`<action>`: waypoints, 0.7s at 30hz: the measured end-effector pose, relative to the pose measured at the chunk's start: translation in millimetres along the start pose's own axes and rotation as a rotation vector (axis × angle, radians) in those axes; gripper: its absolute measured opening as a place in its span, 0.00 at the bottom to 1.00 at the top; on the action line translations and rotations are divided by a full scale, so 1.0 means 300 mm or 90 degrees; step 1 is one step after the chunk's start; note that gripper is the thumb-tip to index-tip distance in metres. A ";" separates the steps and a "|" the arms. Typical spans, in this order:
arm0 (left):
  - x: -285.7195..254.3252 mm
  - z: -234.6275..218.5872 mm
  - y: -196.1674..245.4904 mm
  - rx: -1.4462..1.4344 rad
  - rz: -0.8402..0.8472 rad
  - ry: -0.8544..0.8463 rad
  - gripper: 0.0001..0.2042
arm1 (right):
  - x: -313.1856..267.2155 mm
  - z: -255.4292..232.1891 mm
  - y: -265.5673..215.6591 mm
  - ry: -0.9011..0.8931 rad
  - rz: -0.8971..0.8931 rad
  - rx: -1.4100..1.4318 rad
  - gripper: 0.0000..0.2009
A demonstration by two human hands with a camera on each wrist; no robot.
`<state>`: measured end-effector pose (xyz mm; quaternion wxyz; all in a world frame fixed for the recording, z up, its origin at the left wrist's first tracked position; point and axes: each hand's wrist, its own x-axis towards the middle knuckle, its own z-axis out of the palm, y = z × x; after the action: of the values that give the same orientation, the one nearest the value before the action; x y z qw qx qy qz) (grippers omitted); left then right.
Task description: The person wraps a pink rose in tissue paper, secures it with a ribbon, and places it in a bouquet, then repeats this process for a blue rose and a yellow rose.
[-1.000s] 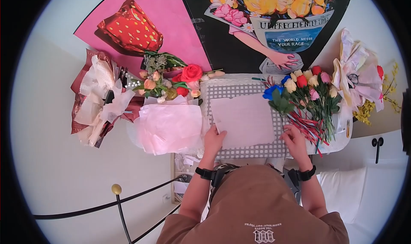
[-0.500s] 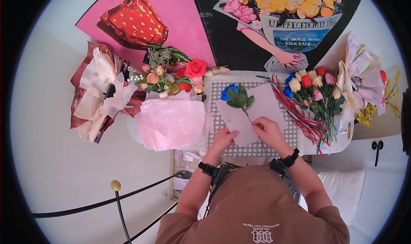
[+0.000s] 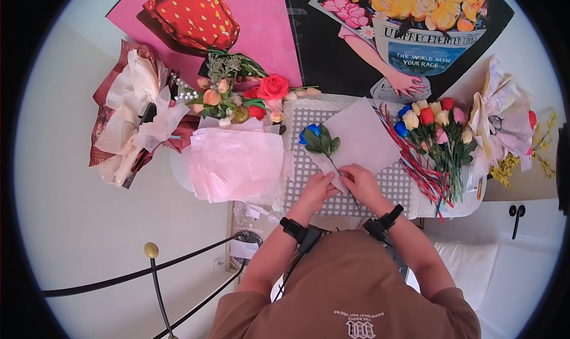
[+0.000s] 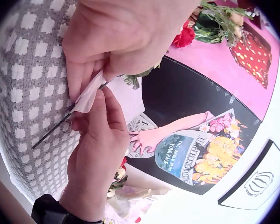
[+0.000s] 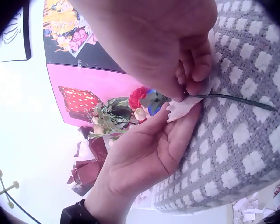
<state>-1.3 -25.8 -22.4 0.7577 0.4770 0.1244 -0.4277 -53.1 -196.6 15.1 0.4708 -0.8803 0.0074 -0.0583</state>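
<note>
A blue artificial rose (image 3: pixel 310 134) with green leaves (image 3: pixel 321 143) lies across a pale pink sheet of wrapping paper (image 3: pixel 365 134), which is turned cornerwise. My left hand (image 3: pixel 317 193) holds the paper's near corner, thumb on top and fingers beneath, as the right wrist view shows. With curled fingers my right hand (image 3: pixel 362 185) pinches the rose's dark stem (image 5: pixel 242 100) beside that corner. The paper edge (image 4: pixel 88 95) stands folded up around the stem between the two hands. The bare stem end sticks out towards me over the checked cloth.
A stack of pink paper (image 3: pixel 237 161) lies left on the table. Roses (image 3: pixel 436 122) in several colours and red ribbons (image 3: pixel 418 169) lie right. Wrapped bouquets (image 3: pixel 502 116) stand at both sides; mixed flowers (image 3: pixel 222 101) lie back left. Grey-white checked cloth (image 3: pixel 380 205) covers the middle.
The right hand brought the blue rose from the right-hand flowers onto the sheet. The sheet has turned cornerwise, and both hands have come together at its near corner and the stem.
</note>
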 end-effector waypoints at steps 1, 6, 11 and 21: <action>-0.003 0.007 0.004 -0.018 0.003 -0.003 0.14 | -0.003 -0.004 0.001 -0.006 0.022 0.016 0.11; -0.001 -0.002 0.007 -0.083 0.000 -0.043 0.13 | -0.054 -0.040 0.008 -0.046 0.097 -0.023 0.14; 0.015 0.003 0.009 -0.059 -0.004 -0.052 0.13 | -0.059 -0.056 -0.006 -0.035 0.076 0.000 0.15; -0.001 0.042 -0.003 -0.106 0.009 -0.106 0.13 | -0.068 -0.062 -0.008 -0.087 0.101 0.055 0.13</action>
<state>-4.9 -36.2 -16.2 0.8054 0.3759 0.0933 -0.4487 -75.5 -209.2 25.1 0.5106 -0.8579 0.0422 0.0390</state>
